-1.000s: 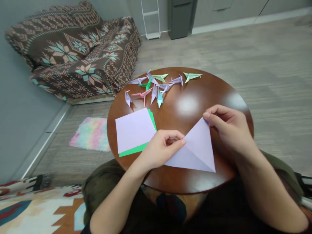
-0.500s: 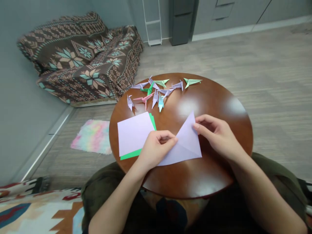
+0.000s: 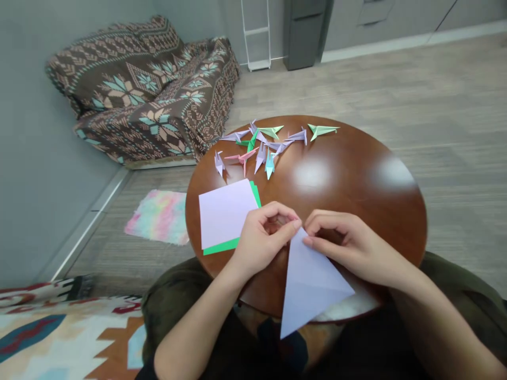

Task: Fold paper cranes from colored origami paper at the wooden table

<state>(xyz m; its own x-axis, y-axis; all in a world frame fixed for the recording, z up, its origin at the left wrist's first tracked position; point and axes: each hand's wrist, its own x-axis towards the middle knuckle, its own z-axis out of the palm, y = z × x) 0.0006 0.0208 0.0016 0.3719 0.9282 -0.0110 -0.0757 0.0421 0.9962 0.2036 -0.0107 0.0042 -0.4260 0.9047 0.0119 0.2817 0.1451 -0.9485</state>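
A lilac sheet of origami paper [image 3: 311,282], folded into a triangle, hangs between my hands with its point upward and its lower corner past the table's near edge. My left hand [image 3: 269,235] pinches the top tip between thumb and fingers. Just right of it, my right hand [image 3: 343,240] grips the same paper near the tip, thumb on the near face. Beside my left hand lies a stack of square paper [image 3: 225,214], lilac on top with green sheets [image 3: 219,247] showing at its edges.
Several folded paper cranes in lilac, pink, blue and green stand at the back left of the round wooden table [image 3: 356,179], among them a pink crane [image 3: 243,158] and a light green crane [image 3: 321,130]. A covered sofa [image 3: 158,100] and a pastel rug [image 3: 160,216] lie beyond.
The folded paper has turned, its point now at the top between both hands and its body swung toward me. My right hand has come down and closer to my left. The view shifted slightly.
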